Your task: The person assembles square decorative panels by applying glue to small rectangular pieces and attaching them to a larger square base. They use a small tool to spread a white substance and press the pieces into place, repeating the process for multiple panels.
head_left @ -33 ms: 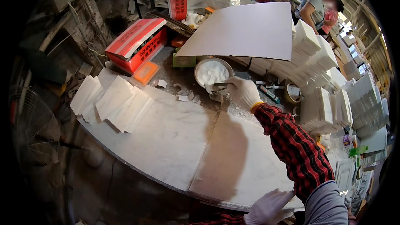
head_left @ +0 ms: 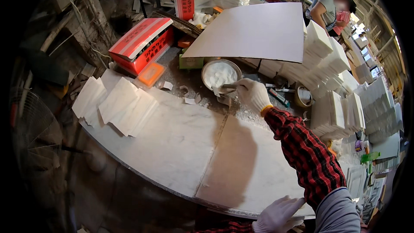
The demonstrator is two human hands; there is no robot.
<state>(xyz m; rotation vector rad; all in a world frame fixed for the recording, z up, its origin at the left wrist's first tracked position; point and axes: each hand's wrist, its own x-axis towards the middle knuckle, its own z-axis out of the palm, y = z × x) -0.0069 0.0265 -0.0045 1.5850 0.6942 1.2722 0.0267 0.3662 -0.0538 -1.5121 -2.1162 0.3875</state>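
My right hand, in a white knit glove with a yellow cuff, is closed on a thin grey flat tool. The tool's tip lies at the near rim of a round metal bowl holding white paste. Below, my left hand, gloved too, rests at the near edge of a pale marble slab, its fingers stretched out under my right forearm. A seam runs across the slab, and a shadow falls beside it.
White tiles lie fanned at the left. Red-and-white boxes, an orange case and a large white board stand behind. Tile stacks, a marker and a small tub are rightward. A person works at far right.
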